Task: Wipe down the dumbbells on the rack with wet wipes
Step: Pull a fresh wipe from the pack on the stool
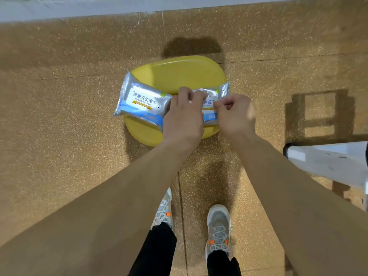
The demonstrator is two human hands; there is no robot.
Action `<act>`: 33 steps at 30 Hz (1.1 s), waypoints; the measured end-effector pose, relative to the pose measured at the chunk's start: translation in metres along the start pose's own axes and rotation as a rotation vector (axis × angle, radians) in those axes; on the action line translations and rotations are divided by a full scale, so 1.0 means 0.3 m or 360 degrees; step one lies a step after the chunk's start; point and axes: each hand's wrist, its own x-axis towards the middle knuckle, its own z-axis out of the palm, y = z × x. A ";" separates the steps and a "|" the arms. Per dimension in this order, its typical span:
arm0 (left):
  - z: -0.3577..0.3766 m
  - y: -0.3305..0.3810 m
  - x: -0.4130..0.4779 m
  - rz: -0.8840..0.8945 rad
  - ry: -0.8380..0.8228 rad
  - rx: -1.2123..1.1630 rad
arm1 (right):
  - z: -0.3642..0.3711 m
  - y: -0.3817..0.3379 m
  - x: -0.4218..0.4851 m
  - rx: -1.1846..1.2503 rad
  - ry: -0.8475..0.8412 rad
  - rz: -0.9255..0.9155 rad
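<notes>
Two silver and blue wet wipe packs lie side by side on a yellow stool seat (175, 74). The left pack (139, 100) lies free, overhanging the seat's left edge. My left hand (183, 114) rests on the right pack (216, 92), its fingers pressing down on the top near the middle. My right hand (233, 114) has its fingers curled and pinches something at the top of that same pack; what it pinches is too small to make out. No dumbbells or rack are in view.
The stool stands on a speckled tan floor (59, 116). A white metal frame (328, 162) juts in from the right edge. A pale wall base (79, 8) runs along the top. My two feet in grey sneakers (218, 230) stand below the stool.
</notes>
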 end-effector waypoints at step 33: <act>0.025 0.014 -0.022 -0.0175 0.0161 -0.0324 | -0.011 -0.009 -0.032 0.0561 -0.0170 0.0111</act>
